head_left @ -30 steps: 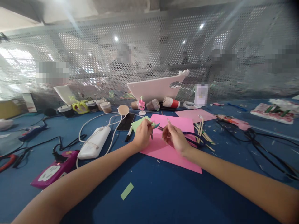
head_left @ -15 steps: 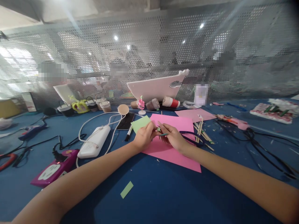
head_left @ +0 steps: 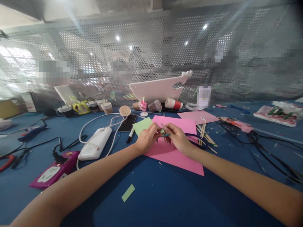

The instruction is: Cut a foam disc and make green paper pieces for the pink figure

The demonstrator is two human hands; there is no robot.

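Note:
Over the pink paper, my left hand and my right hand meet, fingertips pinched close together. Between them is a small light-green paper piece, its outline partly covered by the fingers. A thin teal strip shows just below it, at my right fingers; its kind is unclear. Beyond my left hand lies a light-green sheet, overlapping the pink one. A dark blue looped thing, like a scissors handle, sits by my right wrist, partly hidden behind it.
Left of my hands are a white power strip with cables, a magenta box, a phone and a marker. Wooden sticks and a pink glue gun lie to the right. A green scrap lies nearer me.
The green piece has turned slightly and shifted a little between my fingertips. My right fingers have moved slightly; both hands stay in nearly the same place.

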